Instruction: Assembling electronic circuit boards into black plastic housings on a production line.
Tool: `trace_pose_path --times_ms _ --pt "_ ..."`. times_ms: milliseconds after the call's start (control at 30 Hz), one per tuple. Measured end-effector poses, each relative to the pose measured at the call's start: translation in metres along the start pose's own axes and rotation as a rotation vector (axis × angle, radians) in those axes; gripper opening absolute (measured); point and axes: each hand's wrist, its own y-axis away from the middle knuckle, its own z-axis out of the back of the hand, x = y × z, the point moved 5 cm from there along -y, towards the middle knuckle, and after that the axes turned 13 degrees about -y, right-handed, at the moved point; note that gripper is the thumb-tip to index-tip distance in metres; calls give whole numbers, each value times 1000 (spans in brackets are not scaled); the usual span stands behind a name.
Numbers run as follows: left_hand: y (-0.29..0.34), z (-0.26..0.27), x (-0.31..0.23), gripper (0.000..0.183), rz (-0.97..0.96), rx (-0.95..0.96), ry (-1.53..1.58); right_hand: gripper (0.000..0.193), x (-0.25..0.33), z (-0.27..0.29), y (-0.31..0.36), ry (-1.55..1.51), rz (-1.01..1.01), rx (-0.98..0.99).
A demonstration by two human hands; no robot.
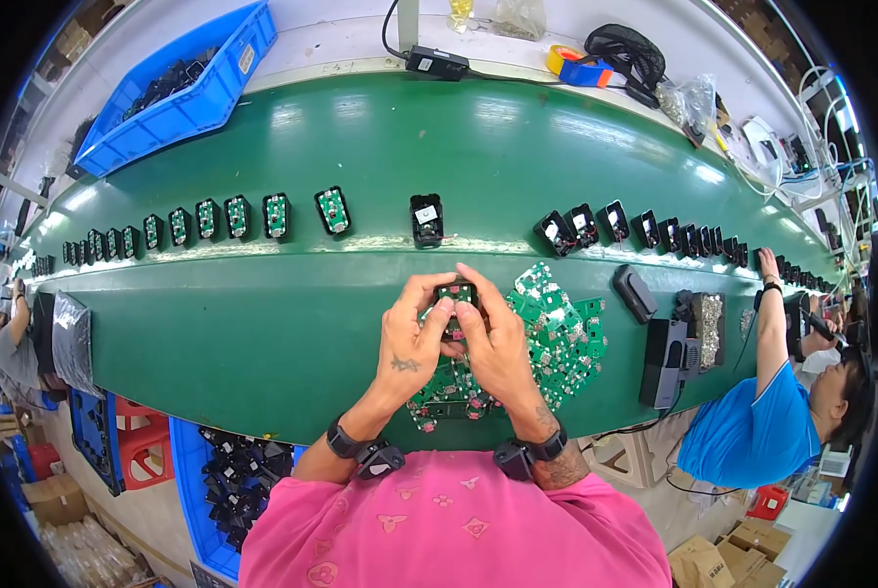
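- Both hands of mine, left [406,328] and right [500,338], grasp one small black case [455,283] between them, fingers curled round its sides, thumbs side by side on the green board [454,293] in its opening.
- That case is at the middle of the bench [213,333], near its front edge; whether it touches the top I can't tell, as my hands hide its underside.
- Just beside and partly under my hands lies a loose pile of boards [556,333], spread mostly to my right.
- Straight beyond the case stands an open case [426,223] with a white part inside, apart from its neighbours.
- Left of it runs a row of cases [276,216] showing green boards; the farthest are too small to make out.
- Right of it runs another row of cases [583,226], the nearer ones showing white parts.
- Right of the pile lie a black block [635,294] and a black box [662,363].
- Further right, a co-worker in blue [752,426] has a hand [769,265] at that row.
- Far left sits another person [17,343].
- Beyond the bench, at left, a blue bin [164,132] holds black parts; another bin [189,490] sits low by my left.
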Motion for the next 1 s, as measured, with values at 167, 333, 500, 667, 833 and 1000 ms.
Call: trace_pose_path --times_ms 167,333,500,667,833,1000 --pt "1 4 13 26 -67 -71 -130 37 -30 -6 0 -241 -111 30" --pt "-4 18 20 25 -247 -129 -318 36 -31 -15 -5 -206 -187 75" --pt "-57 64 13 28 97 -183 -233 18 -3 54 -2 519 189 -42" --pt "-126 91 47 36 50 -240 -403 20 0 116 30 772 -50 -40" --pt "-130 86 36 59 -177 -364 -1005 22 -18 122 47 644 -226 -7" --pt "-104 33 6 97 -298 54 -1308 9 -36 142 49 217 -343 -118"
